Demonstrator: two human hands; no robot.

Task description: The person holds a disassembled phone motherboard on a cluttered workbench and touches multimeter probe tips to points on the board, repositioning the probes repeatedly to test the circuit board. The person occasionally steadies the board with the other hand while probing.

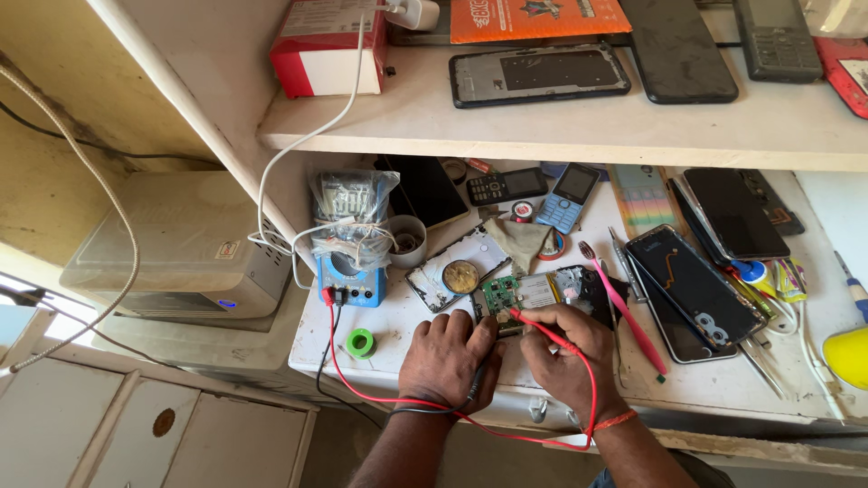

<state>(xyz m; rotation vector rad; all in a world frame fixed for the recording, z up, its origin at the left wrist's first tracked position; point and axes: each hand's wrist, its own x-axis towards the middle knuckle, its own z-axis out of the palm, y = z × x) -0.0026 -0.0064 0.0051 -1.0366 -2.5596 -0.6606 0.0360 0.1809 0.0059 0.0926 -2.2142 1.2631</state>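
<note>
The right hand [568, 348] is gripping the red probe [542, 331] and the left hand [446, 357] the black probe [477, 380], testing the green circuit board [499, 294]; next, hold both tips steady.

Phone repair workshop: opened phones [540, 74], multimeter [351, 262], circuit board [499, 294].

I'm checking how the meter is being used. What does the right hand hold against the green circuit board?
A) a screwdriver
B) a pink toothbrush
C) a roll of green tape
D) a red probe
D: the right hand pinches a red probe whose tip rests on the green circuit board.
</note>
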